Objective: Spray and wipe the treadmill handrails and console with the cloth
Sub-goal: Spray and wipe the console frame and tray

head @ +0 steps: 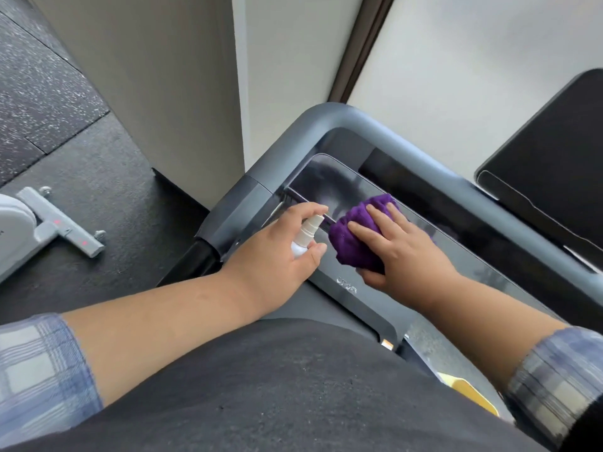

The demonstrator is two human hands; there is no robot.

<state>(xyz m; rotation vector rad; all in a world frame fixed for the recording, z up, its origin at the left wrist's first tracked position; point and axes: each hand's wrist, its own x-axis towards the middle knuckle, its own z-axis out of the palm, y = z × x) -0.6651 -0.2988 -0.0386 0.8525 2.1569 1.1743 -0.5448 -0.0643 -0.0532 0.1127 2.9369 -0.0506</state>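
Note:
My left hand (280, 256) grips a small white spray bottle (305, 235), index finger over its nozzle, pointed at the treadmill's glossy black console (329, 177). Flat on that console lies my right hand (401, 243), pressing a bunched purple cloth (352, 236) onto the panel's left part. The grey handrail (368, 120) curves around the console's far side and runs down along its left edge. A black screen (561, 158) stands tilted at the right.
A cream wall pillar (156, 76) stands close to the handrail's left corner. Speckled black rubber flooring (49, 102) lies at left, with the grey foot of another machine (62, 223) on it. Something yellow (470, 393) sits low right by my sleeve.

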